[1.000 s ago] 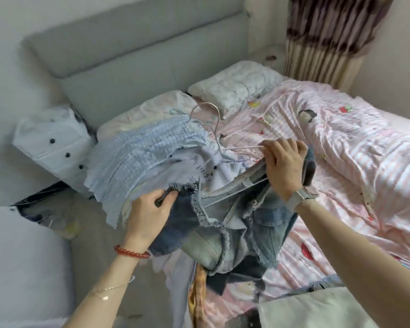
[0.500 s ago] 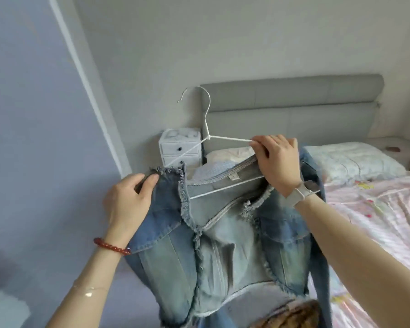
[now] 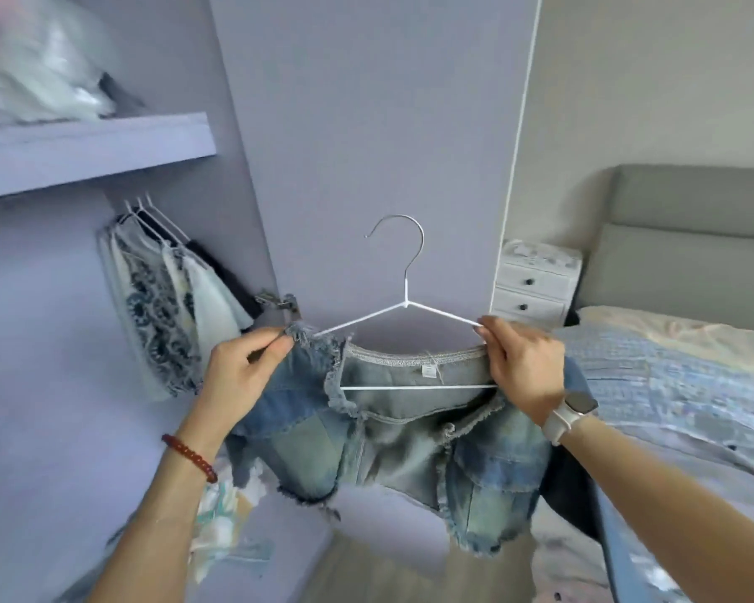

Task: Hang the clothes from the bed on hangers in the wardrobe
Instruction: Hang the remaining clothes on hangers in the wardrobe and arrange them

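A frayed blue denim jacket (image 3: 392,433) hangs on a white wire hanger (image 3: 405,298) held up in front of the lilac wardrobe door (image 3: 366,124). My left hand (image 3: 242,367) pinches the jacket's left shoulder at the hanger's left end. My right hand (image 3: 521,367) grips the hanger's right arm together with the jacket's collar. The hanger's metal hook points up and touches nothing. Inside the open wardrobe at the left, several garments (image 3: 166,306) hang on white hangers under a shelf (image 3: 92,145). The bed (image 3: 671,376) with a blue garment on it lies at the right.
Bags and bundles (image 3: 36,71) sit on the wardrobe shelf. A door hinge (image 3: 279,302) sticks out beside my left hand. A small white drawer chest (image 3: 536,285) stands by the grey headboard (image 3: 693,237). More clothes lie low in the wardrobe (image 3: 223,528).
I have turned left from the bed to the wardrobe, carrying the jacket on its hanger. Both hands keep their hold. The wardrobe interior has come into view.
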Action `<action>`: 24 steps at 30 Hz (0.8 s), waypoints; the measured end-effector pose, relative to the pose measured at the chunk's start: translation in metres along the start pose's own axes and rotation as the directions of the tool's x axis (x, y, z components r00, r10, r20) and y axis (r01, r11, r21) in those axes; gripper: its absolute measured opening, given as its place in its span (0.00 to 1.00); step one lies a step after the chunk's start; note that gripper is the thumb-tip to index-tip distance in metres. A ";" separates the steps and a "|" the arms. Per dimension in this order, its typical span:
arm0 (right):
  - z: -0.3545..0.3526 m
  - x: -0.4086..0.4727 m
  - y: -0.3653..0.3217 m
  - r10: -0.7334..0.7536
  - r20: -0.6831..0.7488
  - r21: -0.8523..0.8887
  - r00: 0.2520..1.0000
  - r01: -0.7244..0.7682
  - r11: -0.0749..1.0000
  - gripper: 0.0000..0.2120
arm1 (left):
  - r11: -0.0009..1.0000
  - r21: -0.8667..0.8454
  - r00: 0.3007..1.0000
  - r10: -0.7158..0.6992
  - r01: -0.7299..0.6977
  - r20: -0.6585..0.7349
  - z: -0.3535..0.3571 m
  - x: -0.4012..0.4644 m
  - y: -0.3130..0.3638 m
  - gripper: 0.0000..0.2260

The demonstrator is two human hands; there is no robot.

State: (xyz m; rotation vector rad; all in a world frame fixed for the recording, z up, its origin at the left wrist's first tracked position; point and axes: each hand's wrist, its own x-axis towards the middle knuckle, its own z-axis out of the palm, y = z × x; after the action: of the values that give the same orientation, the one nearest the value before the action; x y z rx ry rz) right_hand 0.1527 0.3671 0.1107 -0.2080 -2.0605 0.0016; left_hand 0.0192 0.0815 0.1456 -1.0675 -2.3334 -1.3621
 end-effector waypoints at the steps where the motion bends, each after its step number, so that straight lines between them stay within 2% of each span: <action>1: 0.008 0.008 -0.013 -0.027 -0.024 0.023 0.999 0.028 0.999 0.21 | 0.999 -0.006 0.999 -0.033 0.033 0.011 -0.012 -0.004 -0.005 0.11; 2: 0.016 0.015 -0.025 -0.048 -0.046 0.041 0.998 0.050 0.998 0.19 | 0.998 -0.007 0.998 -0.055 0.055 0.010 -0.023 -0.006 -0.008 0.08; 4: 0.033 0.028 -0.048 -0.073 -0.058 0.081 0.996 0.077 0.994 0.16 | 0.995 0.034 0.996 -0.090 0.091 -0.029 -0.041 -0.010 -0.018 0.09; 8: 0.064 0.048 -0.094 -0.073 0.027 0.231 0.997 0.065 0.971 0.19 | 0.959 0.144 0.955 -0.213 0.245 -0.206 -0.066 -0.020 -0.048 0.12; 11: 0.078 0.056 -0.121 -0.077 0.222 0.407 0.972 -0.021 0.913 0.18 | 0.940 0.198 0.904 -0.186 0.277 -0.384 -0.086 -0.031 -0.062 0.10; 13: 0.090 0.056 -0.131 -0.142 0.410 0.491 0.901 -0.087 0.867 0.19 | 0.926 0.241 0.873 -0.154 0.291 -0.463 -0.101 -0.039 -0.067 0.08; 15: 0.104 0.050 -0.133 -0.271 0.487 0.591 0.830 -0.084 0.802 0.20 | 0.913 0.265 0.851 -0.142 0.310 -0.506 -0.116 -0.048 -0.073 0.08; 17: 0.116 0.046 -0.136 -0.368 0.489 0.649 0.791 -0.048 0.759 0.20 | 0.911 0.244 0.823 -0.155 0.333 -0.546 -0.133 -0.056 -0.085 0.09; 20: 0.128 0.046 -0.154 -0.413 0.499 0.645 0.762 -0.008 0.764 0.17 | 0.886 0.269 0.784 -0.150 0.377 -0.602 -0.156 -0.067 -0.105 0.07; 24: 0.137 0.047 -0.193 -0.363 0.284 0.563 0.887 0.153 0.812 0.17 | 0.825 0.323 0.732 -0.152 0.464 -0.664 -0.176 -0.072 -0.136 0.07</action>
State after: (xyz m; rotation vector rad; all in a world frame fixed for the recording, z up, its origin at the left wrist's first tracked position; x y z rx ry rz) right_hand -0.0167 0.1962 0.1030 0.4631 -2.3697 0.4711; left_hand -0.0509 -0.1391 0.1132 -0.0317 -2.1884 -0.9334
